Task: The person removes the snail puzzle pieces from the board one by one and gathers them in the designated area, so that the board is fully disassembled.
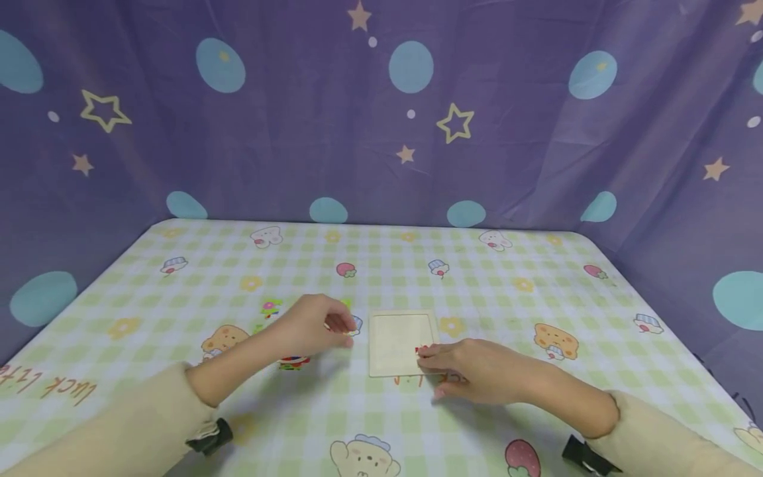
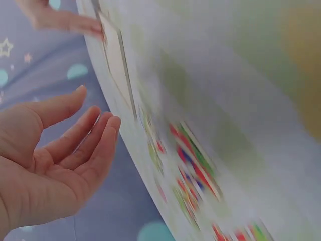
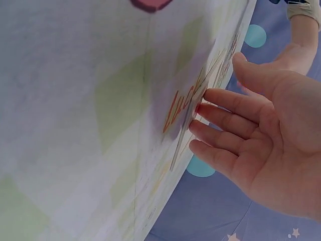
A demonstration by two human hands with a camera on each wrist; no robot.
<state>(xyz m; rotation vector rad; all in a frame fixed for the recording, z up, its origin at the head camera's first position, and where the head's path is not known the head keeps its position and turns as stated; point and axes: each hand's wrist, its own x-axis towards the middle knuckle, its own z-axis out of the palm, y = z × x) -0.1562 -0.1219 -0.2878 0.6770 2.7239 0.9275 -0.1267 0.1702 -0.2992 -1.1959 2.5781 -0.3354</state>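
Note:
A square, pale wooden board (image 1: pixel 396 334) with a raised rim lies flat in the middle of the table. My right hand (image 1: pixel 479 371) rests its outstretched fingertips on the board's near right corner. Beneath those fingers a small red piece (image 1: pixel 420 350) shows, mostly covered. In the right wrist view the thumb stands apart from the fingers. Just left of the board my left hand (image 1: pixel 322 321) hovers over the cloth, fingers loosely bent and holding nothing. Several flat, multicoloured pieces (image 2: pixel 195 160) lie under and beside it, blurred in the left wrist view and partly hidden by the arm in the head view.
A green-and-white checked cloth (image 1: pixel 369 285) printed with cartoon food and animals covers the table. Behind it hangs a purple curtain (image 1: pixel 334 132) with stars and blue ovals. Another bright piece (image 1: pixel 271 307) lies beyond the left forearm.

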